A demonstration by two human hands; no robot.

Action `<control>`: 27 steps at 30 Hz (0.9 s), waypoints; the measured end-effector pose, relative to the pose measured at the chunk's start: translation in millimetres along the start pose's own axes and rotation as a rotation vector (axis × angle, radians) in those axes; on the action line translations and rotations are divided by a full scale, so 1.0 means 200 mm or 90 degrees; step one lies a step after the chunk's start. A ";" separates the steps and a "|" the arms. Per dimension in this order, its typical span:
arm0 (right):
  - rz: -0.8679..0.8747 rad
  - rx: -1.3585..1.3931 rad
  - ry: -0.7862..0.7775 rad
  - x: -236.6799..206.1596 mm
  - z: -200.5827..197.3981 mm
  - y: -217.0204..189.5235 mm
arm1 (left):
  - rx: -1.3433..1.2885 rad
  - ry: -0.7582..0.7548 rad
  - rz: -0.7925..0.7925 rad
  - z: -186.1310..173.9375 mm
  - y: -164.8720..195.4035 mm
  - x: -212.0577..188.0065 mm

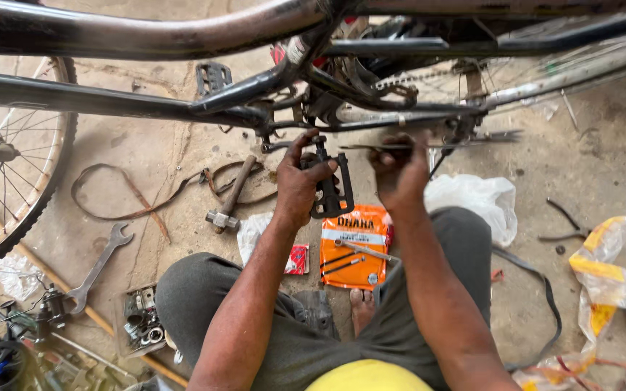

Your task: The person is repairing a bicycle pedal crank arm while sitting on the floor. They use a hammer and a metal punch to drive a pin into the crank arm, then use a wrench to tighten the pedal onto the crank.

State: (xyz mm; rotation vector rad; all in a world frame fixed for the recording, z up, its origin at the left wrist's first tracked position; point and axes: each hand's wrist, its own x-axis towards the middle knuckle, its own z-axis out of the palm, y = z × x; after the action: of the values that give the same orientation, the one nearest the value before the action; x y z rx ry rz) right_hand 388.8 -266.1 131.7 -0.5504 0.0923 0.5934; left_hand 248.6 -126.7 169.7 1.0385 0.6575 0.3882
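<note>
Under the bicycle frame (110, 101), left hand (300, 181) grips the pedal (331, 190); right hand (400, 170) pinches something unclear.

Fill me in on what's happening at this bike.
A person squats on the floor beside a bicycle. Their left hand grips a black pedal at the crank, while the right hand works just beside it, what it holds unclear. A hammer, a spanner and an orange packet lie on the floor nearby.

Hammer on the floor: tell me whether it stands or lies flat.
Lying flat: the hammer rests on its side on the concrete floor, wooden handle angled upward.
</note>
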 end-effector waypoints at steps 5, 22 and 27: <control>0.028 0.028 -0.007 0.05 -0.01 0.13 | 0.035 0.013 0.017 0.01 0.00 0.00; 0.050 -0.023 0.057 -0.01 0.04 0.17 | -0.012 -0.002 0.017 0.03 0.02 -0.01; -0.122 -0.198 -0.010 -0.14 0.16 0.13 | -0.006 -0.012 0.037 -0.01 -0.04 0.03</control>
State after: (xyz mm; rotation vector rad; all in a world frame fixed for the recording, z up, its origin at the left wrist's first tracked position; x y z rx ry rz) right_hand 349.0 -246.4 154.3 -0.8464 -0.0684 0.4271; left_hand 250.9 -125.7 159.6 1.0532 0.6089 0.4317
